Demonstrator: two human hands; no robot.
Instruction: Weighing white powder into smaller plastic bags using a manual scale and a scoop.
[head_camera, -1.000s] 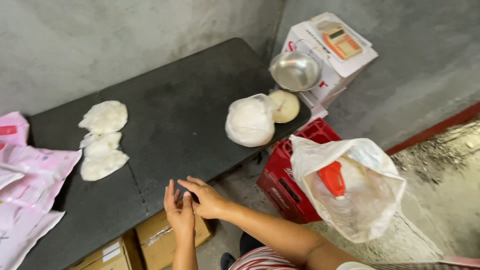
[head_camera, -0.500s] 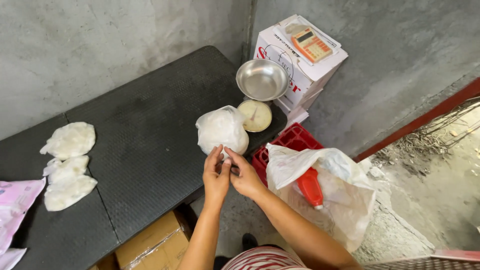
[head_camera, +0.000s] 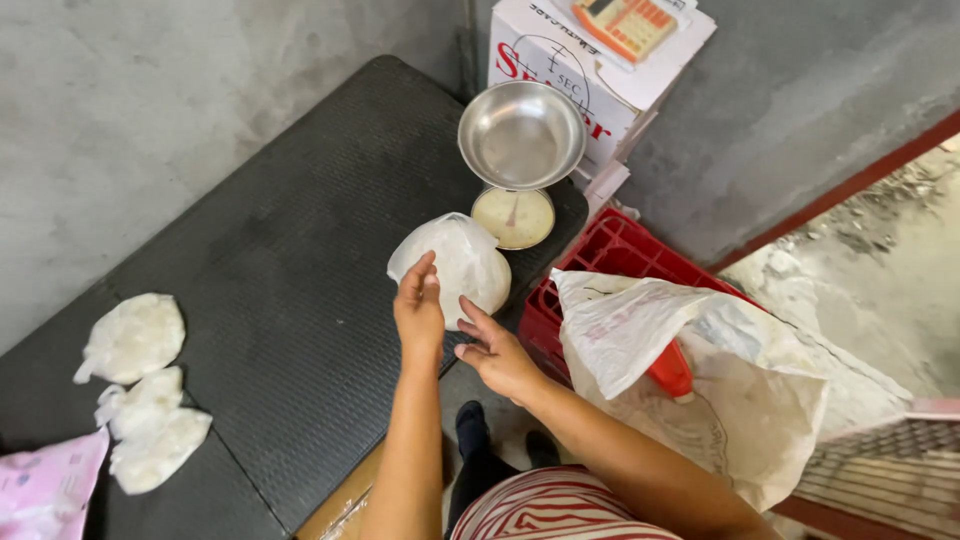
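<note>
My left hand (head_camera: 418, 305) and my right hand (head_camera: 497, 352) hover side by side at the near edge of a dark rubber-topped table (head_camera: 290, 260), fingers apart, holding nothing. Just beyond them lies a filled white plastic bag (head_camera: 465, 262); my left fingertips are next to it, and whether they touch it I cannot tell. Behind the bag stands a dial scale (head_camera: 513, 216) with a steel bowl (head_camera: 521, 134) on top.
Three small filled white bags (head_camera: 140, 390) lie at the table's left, a pink packet (head_camera: 45, 495) beside them. A red crate (head_camera: 610, 270) and a large open white sack (head_camera: 720, 380) with a red scoop (head_camera: 670, 368) stand at my right. A carton (head_camera: 590, 60) leans against the concrete wall.
The view has swung right and closer to the scale. My hands, pressed together over the table edge before, have come apart and now open beside the white bag.
</note>
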